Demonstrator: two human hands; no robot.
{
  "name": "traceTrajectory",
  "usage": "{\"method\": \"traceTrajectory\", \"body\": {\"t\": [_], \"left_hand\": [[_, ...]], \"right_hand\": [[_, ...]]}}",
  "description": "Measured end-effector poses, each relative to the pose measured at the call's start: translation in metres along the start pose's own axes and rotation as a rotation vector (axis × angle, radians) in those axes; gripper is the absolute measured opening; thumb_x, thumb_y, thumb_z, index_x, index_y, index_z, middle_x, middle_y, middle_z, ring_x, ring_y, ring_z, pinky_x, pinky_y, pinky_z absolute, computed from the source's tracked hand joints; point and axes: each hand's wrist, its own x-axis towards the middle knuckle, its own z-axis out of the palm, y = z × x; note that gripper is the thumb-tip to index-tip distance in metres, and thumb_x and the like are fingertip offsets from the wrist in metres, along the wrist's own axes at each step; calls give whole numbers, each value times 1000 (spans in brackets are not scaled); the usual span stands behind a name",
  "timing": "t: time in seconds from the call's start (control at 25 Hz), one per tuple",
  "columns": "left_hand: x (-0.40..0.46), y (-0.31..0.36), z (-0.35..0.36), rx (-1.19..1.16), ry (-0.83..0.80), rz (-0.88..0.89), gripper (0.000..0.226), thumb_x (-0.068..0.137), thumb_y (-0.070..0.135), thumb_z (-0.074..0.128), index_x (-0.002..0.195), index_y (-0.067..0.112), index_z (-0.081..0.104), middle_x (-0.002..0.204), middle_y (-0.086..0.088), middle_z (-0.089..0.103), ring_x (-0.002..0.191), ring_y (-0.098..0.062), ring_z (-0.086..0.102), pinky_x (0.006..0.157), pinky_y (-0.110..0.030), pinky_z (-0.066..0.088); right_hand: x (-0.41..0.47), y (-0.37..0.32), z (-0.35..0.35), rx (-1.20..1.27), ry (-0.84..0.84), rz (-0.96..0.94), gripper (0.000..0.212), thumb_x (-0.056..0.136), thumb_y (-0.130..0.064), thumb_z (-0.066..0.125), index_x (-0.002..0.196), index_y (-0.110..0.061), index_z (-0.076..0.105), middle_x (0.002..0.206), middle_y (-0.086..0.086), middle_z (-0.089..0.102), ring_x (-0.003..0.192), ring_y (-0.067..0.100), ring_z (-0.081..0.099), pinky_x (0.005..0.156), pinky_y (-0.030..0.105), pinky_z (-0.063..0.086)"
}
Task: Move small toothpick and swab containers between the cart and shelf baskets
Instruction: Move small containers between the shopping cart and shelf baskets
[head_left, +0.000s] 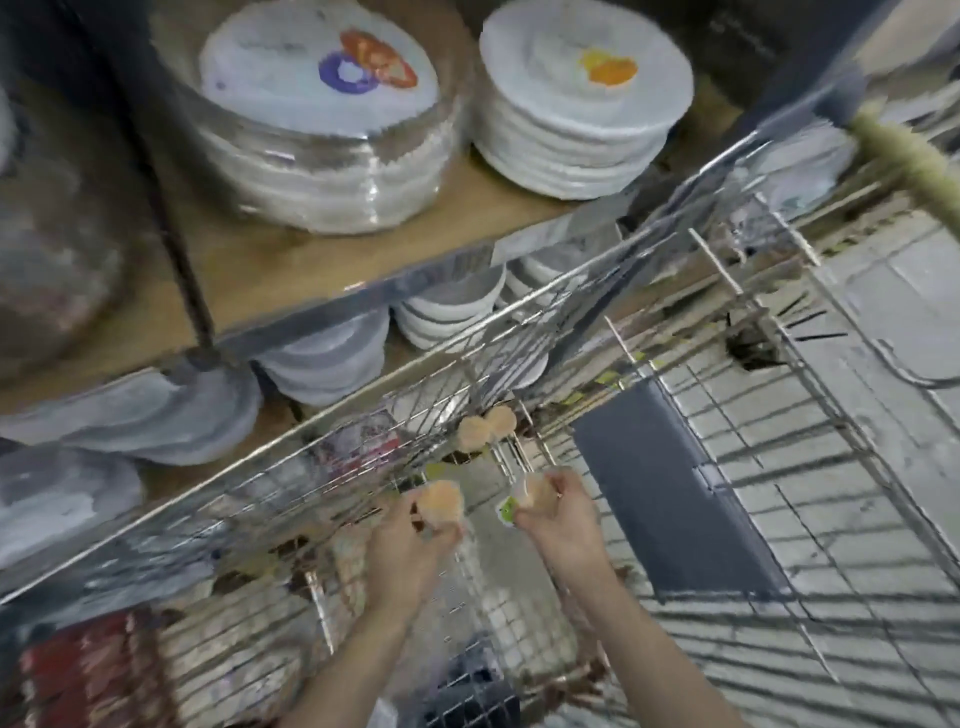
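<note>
2 tubs in play over the wire cart (779, 415): left hand (410, 540) clasping a toothpick container (440, 503) at 6 o'clock, right hand (558, 512) pinching a green-labelled container (524, 499) beside it. Best kept level, lowered beside the 2 containers (485, 428) at 12 o'clock.

Two bare forearms in frame, left hand (410, 540) and right hand (558, 519) uncovered: no sleeves, gloves, watch or rings showing up to the bottom edge, fine detail lost to motion blur.
</note>
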Motion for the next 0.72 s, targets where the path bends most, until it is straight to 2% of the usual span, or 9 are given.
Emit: {"method": "traceTrajectory", "body": {"t": [0.08,0.12,0.16,0.2,0.24,0.36,0.44,0.6,0.72], "left_hand": [[29,-10,31,-26,48,22,38,68,15,79,99,25,60,84,2,62,87,-28,63,71,-32,47],[42,-16,46,-31,67,45,36,68,11,79,95,27,59,83,1,62,85,-29,64,70,-34,49],[57,-22,58,-24,85,57,35,71,8,78,91,29,58,84,2,63,83,-28,64,68,-33,50],[69,-25,68,-1,101,71,33,75,7,76,89,30,57,86,4,65,81,-23,64,67,-29,49],[79,-30,77,10,110,76,31,78,9,73,89,32,57,88,9,65,82,-17,62,68,-25,47],[100,-42,101,73,137,60,23,81,19,70,98,32,60,88,18,61,86,-12,61,74,-27,49],[110,-49,114,54,200,45,28,80,27,72,103,37,62,89,16,67,84,-12,64,70,-29,51],[118,-49,127,77,218,-54,30,82,31,71,109,39,60,91,18,65,81,-10,59,57,-17,33],[123,-54,129,77,215,-28,27,80,32,73,101,42,59,87,22,62,83,-8,61,57,-17,34]], "right_hand": [[40,9,10,-89,-2,-58,38,77,-9,71,110,-14,51,103,4,58,93,21,58,78,24,47],[57,11,16,-112,18,-87,34,76,-5,71,101,-15,50,95,3,59,86,19,59,73,20,47],[75,14,24,-142,37,-87,28,76,-4,69,94,-13,51,89,4,61,78,18,59,69,20,49],[90,18,31,-162,51,-78,20,78,-7,67,93,-10,54,88,9,62,77,22,60,69,26,53],[102,22,36,-198,57,-81,17,81,-9,65,95,-7,55,93,14,62,82,27,60,73,32,53],[131,42,53,-397,75,-173,15,83,-13,61,97,-9,59,98,8,62,87,26,60,71,29,47],[145,47,61,-491,94,-155,16,84,-18,53,97,-11,60,97,7,66,83,26,64,62,27,46],[154,50,70,-501,108,-156,23,88,-14,50,108,-6,57,101,12,63,87,31,64,59,26,37],[158,59,75,-514,100,-224,14,83,-7,52,97,-10,54,96,10,59,76,28,60,56,26,36]]}}
